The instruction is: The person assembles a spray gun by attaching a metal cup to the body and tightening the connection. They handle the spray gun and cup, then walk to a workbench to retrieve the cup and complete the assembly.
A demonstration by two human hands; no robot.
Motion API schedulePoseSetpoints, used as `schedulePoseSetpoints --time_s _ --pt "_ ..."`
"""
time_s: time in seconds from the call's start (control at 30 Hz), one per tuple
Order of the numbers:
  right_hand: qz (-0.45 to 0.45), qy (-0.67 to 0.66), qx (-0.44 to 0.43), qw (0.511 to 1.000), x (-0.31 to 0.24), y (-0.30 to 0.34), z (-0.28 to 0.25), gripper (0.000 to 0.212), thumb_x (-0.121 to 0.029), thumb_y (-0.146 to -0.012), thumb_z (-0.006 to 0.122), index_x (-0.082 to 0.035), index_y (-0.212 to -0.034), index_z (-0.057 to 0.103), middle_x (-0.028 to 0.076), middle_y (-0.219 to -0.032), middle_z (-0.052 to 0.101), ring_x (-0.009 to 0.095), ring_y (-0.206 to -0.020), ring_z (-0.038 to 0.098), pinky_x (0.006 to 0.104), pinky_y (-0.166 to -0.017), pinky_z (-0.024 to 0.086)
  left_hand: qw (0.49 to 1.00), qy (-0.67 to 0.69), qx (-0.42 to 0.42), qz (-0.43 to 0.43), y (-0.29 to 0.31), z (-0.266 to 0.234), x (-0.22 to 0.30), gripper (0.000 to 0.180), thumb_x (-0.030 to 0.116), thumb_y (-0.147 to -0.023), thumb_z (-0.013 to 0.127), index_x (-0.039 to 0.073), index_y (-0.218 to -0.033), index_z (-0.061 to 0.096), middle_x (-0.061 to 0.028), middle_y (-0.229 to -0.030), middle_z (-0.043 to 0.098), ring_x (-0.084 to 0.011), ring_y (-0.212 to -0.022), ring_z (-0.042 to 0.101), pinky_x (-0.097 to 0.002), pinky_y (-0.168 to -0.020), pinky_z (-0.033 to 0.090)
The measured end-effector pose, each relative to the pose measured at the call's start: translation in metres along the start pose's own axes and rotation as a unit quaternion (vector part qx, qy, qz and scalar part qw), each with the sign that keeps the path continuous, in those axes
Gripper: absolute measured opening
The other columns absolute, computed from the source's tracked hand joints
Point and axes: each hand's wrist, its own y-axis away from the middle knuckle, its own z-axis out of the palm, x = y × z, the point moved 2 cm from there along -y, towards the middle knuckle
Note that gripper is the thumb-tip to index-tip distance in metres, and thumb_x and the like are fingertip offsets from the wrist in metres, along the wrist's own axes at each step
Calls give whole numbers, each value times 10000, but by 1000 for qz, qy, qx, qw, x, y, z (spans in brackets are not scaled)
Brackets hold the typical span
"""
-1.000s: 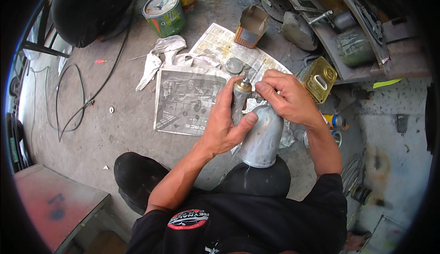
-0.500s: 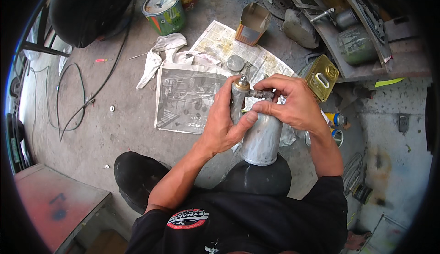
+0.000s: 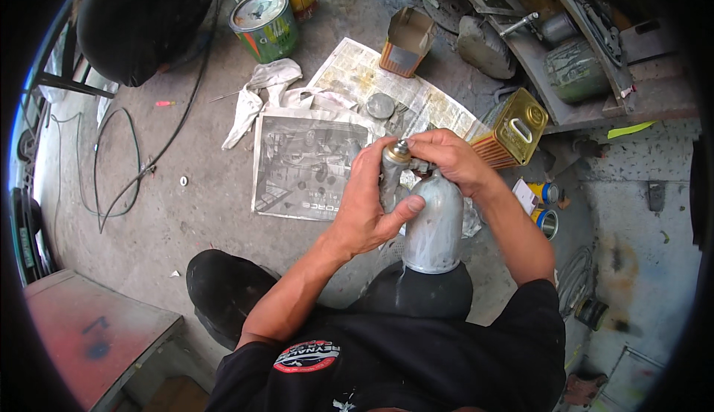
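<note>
A spray gun (image 3: 398,153) with a grey, paint-smeared metal cup (image 3: 433,222) rests upright on my right knee. My left hand (image 3: 370,196) wraps the gun's body, its thumb stretched along the side of the cup. My right hand (image 3: 451,158) is closed at the top of the gun, fingertips against the fittings by the brass-coloured collar. Its palm partly hides the join between gun and cup. Beyond the hands, a round grey lid (image 3: 380,105) lies on newspaper (image 3: 309,163).
White rags (image 3: 271,77) lie beside the newspaper. Paint cans (image 3: 264,29), an open cut-down tin (image 3: 407,44) and a gold rectangular can (image 3: 518,131) stand farther off. A black hose (image 3: 178,107) loops across the floor at left. A cluttered shelf (image 3: 580,111) is at right.
My right hand has shifted left and down from the side fitting to the top of the gun. The gun and cup have turned and moved slightly right.
</note>
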Motion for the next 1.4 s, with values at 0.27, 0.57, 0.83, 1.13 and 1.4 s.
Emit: schedulePoseSetpoints --time_s 0.27,0.57,0.83,1.13,1.4 --pt "-156 403 80 898 -43 44 5 323 -240 -822 835 -16 -1040 750 78 -796 716 136 -675 604 300 -647 489 996 70 53 -31 3 8 -2 832 478 -1001 636 -66 -1517 273 -153 -1077 584 -245 -979 576 -372 -906 477" --pt "-53 326 -39 943 -5 7 -24 302 -278 -995 626 2 -988 738 37 -780 686 123 -729 606 299 -687 486 999 10 36 -26 7 16 -9 857 496 -1000 627 -65 -1527 251 -229 -1232 558 -308 -1125 568 -416 -1000 449" --pt "-62 239 23 969 22 -17 -20 352 -330 -938 635 6 -855 696 39 -683 599 141 -656 542 353 -607 439 999 14 34 -36 14 18 -27 869 473 -987 653 -60 -1539 245 -263 -1387 485 -339 -1258 516 -437 -1083 405" --pt "-100 346 42 932 -15 14 -12 366 -296 -806 847 2 -1002 763 122 -866 761 196 -811 714 341 -757 542 989 84 55 -106 10 25 -21 742 410 -1069 534 -78 -1538 231 -237 -1292 562 -287 -1203 557 -393 -1041 435" --pt "27 299 -7 954 15 -13 -36 308 -320 -923 733 -32 -812 740 12 -660 626 97 -635 556 299 -588 453 992 64 31 -102 9 22 -21 804 443 -1022 611 -65 -1532 253 -245 -1315 546 -330 -1215 558 -407 -1064 420"
